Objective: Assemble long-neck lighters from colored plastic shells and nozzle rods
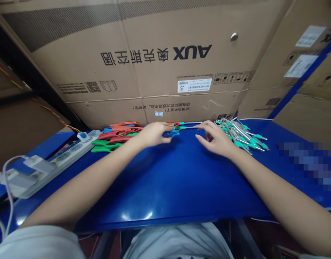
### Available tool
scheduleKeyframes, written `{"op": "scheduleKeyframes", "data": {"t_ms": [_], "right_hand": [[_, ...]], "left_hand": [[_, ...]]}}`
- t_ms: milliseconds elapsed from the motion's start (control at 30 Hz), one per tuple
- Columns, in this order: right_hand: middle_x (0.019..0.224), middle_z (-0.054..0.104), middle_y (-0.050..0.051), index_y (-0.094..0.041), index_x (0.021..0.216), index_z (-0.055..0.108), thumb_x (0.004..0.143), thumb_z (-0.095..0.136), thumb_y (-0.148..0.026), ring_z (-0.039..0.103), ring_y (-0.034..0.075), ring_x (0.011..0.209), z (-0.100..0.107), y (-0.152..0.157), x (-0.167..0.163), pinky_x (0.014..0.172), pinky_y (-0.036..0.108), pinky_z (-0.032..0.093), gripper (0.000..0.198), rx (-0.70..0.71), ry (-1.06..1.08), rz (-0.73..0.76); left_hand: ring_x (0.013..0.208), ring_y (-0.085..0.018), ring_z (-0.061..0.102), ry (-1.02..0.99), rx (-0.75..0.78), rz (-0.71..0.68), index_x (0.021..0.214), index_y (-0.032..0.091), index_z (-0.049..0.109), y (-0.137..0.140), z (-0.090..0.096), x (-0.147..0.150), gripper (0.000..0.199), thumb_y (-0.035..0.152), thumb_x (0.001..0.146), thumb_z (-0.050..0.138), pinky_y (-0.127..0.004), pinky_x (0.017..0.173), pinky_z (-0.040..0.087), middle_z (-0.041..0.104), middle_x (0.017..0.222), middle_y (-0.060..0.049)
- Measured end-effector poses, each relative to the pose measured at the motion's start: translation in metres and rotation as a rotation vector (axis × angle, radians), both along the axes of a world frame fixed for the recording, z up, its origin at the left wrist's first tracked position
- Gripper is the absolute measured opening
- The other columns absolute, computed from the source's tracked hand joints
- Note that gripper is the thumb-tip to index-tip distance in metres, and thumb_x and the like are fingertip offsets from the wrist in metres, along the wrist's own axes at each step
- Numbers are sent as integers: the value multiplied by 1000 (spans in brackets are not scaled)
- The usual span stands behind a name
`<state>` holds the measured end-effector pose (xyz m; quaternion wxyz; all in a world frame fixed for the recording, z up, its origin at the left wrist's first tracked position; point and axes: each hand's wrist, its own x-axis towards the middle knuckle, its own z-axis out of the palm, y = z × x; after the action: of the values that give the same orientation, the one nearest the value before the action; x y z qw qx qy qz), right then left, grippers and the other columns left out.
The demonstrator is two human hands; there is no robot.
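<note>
My left hand (pixel 156 133) is closed around a blue plastic clip (pixel 174 133), partly hidden behind the fingers. My right hand (pixel 215 138) is held with thumb and fingers apart, its fingertips at the end of a thin rod (pixel 191 127); whether they touch it I cannot tell. Teal and orange-red pieces (pixel 178 124) lie at the rod's other end, near the blue clip. Left of my left hand is a pile of red clips (pixel 114 135) and green clips (pixel 106 146), with some blue among them. A heap of metal rods with teal ends (pixel 242 135) lies beyond my right hand.
A large cardboard box panel (pixel 154 79) stands along the back of the blue tabletop (pixel 165 180). On the left lies a white power strip (pixel 65 154) with plugs and a white cable (pixel 9 194). More cardboard (pixel 308 118) stands at the right.
</note>
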<state>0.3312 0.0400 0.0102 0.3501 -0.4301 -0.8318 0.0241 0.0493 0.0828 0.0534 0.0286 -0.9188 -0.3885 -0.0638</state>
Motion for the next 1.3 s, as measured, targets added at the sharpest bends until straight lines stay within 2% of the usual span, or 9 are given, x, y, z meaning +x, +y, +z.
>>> {"op": "scheduleKeyframes", "data": {"t_ms": [167, 233, 333, 433, 533, 667, 900, 1133, 1300], "right_hand": [[83, 60, 2, -19, 95, 64, 85, 57, -18, 56, 15, 72, -1, -22, -27, 68, 27, 44, 12, -81, -113, 353], [82, 62, 1, -19, 98, 65, 82, 59, -17, 56, 15, 72, -2, -26, -32, 66, 26, 41, 17, -171, -213, 390], [84, 64, 1, -19, 103, 66, 80, 62, -19, 56, 15, 72, -3, -25, -31, 64, 26, 38, 23, -243, -324, 364], [85, 63, 1, -19, 103, 66, 83, 62, -18, 55, 14, 72, -2, -21, -28, 63, 25, 35, 21, -276, -363, 321], [83, 63, -1, -20, 105, 65, 88, 64, -21, 54, 13, 71, -2, -19, -29, 62, 24, 33, 17, -308, -336, 304], [80, 61, -2, -20, 100, 63, 91, 67, -27, 53, 12, 68, -3, -20, -32, 61, 23, 32, 13, -342, -309, 277], [69, 57, -4, -20, 92, 61, 89, 69, -29, 51, 11, 62, -4, -16, -27, 59, 22, 31, 13, -396, -236, 251], [66, 58, -1, -18, 84, 65, 93, 61, -40, 46, 10, 57, -3, -11, -19, 58, 23, 35, 24, -266, -2, 172], [62, 55, -2, -17, 77, 61, 91, 61, -40, 44, 10, 55, 1, -15, -18, 55, 23, 34, 27, -413, 34, 239]], "left_hand": [[90, -23, 68, -125, -138, -74, 103, 18, 73, -45, -41, 50, 22, 30, 87, 65, -30, 76, 53, 70, 98, -7], [100, -26, 67, -147, -136, -67, 116, 16, 69, -53, -51, 52, 33, 31, 86, 67, -33, 84, 54, 68, 109, -11], [121, -34, 59, -198, -122, -23, 143, 13, 51, -62, -56, 35, 65, 37, 86, 71, -46, 101, 50, 62, 130, -16], [119, -33, 59, -251, -151, -6, 140, 15, 54, -71, -60, 10, 55, 36, 90, 66, -49, 106, 47, 62, 130, -14], [115, -27, 62, -410, -180, 21, 134, 18, 59, -79, -67, -10, 41, 28, 94, 58, -43, 103, 50, 65, 121, -12], [108, -24, 65, -550, -220, 19, 133, 19, 60, -83, -74, -18, 41, 26, 92, 60, -39, 98, 53, 66, 117, -10], [101, -24, 66, -572, -223, 86, 132, 18, 60, -77, -72, -20, 47, 27, 86, 66, -41, 95, 53, 69, 108, -8], [89, -23, 66, -469, -210, 190, 128, 20, 64, -75, -62, -29, 51, 37, 81, 74, -38, 83, 55, 68, 106, -7], [64, -14, 60, -512, -273, 214, 122, 16, 66, -71, -63, -31, 47, 39, 81, 71, -31, 65, 55, 64, 98, -6]]}}
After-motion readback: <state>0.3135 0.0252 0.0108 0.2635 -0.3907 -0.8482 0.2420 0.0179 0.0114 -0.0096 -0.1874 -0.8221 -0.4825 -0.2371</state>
